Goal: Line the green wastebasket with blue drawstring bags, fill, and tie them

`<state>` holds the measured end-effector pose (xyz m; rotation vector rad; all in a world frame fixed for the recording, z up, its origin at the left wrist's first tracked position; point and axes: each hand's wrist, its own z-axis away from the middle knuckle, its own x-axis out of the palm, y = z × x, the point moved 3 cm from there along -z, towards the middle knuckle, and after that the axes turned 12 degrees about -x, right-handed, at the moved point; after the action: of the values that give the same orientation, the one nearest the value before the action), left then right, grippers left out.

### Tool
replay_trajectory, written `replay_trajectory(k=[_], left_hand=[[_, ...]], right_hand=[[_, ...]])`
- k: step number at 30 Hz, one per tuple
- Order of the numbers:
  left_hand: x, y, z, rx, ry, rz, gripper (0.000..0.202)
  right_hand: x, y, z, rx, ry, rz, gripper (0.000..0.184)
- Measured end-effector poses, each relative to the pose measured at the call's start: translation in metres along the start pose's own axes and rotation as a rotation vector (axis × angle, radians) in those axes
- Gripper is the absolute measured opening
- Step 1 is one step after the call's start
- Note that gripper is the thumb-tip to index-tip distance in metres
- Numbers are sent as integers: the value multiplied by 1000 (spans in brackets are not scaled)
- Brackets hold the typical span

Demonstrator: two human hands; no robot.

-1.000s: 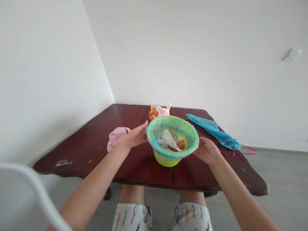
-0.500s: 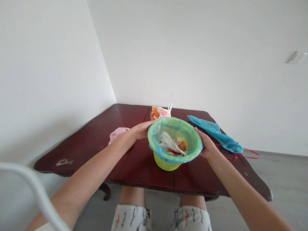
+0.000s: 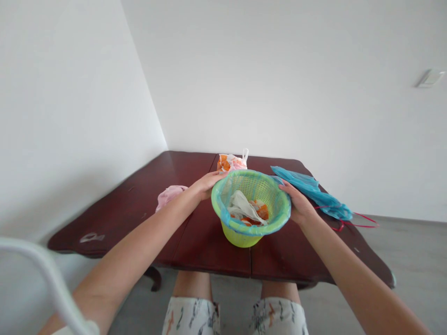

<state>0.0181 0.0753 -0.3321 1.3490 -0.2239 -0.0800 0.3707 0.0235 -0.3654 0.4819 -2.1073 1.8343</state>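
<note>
Left hand [image 3: 208, 183] and right hand [image 3: 297, 203] clasp the green basket [image 3: 241, 239] at opposite rim sides, suitable for seemingly light, stiff plastic under slippery-looking blue liner [image 3: 240, 226].

I'm holding a yellow-green mesh basket [image 3: 242, 238], mouth up. A translucent blue bag [image 3: 237, 226] lines the basket and folds over its rim; a crumpled white piece [image 3: 240, 204] and orange-and-white scraps [image 3: 262, 211] lie loosely inside the basket.
</note>
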Motion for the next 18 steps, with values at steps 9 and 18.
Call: replay_trajectory(k=[9,18], left_hand=[[-2,11,-1,-3,35,-22,43],[6,29,-3,-99,-97,-73,30]], right_hand=[[8,-2,-13,25,44,49,35],[10,-12,-12,158,25,50,24]])
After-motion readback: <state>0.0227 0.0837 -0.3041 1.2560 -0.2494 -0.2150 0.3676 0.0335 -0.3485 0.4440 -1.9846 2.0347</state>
